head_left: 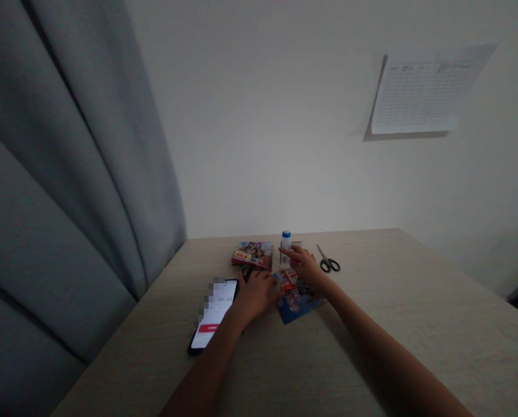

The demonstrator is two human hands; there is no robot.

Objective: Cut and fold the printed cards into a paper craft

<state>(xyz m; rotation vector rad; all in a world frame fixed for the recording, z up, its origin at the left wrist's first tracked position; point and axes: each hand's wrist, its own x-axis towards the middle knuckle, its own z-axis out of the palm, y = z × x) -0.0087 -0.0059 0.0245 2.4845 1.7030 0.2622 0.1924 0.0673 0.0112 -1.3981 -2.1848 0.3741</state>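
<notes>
My left hand rests low over the table with its fingers apart, beside the left edge of a blue and red printed sheet. A small black object lies at its fingertips, partly hidden; I cannot tell what it is. Above the sheet, my right hand has its index finger stretched out toward a white bottle with a blue cap. That bottle stands upright; whether the finger touches it I cannot tell. Behind my left hand lies a stack of colourful printed cards or booklets.
Black-handled scissors lie to the right of my right hand. A lit phone lies beside my left forearm. The pale wooden table meets a white wall with a printed sheet. A grey curtain hangs at the left.
</notes>
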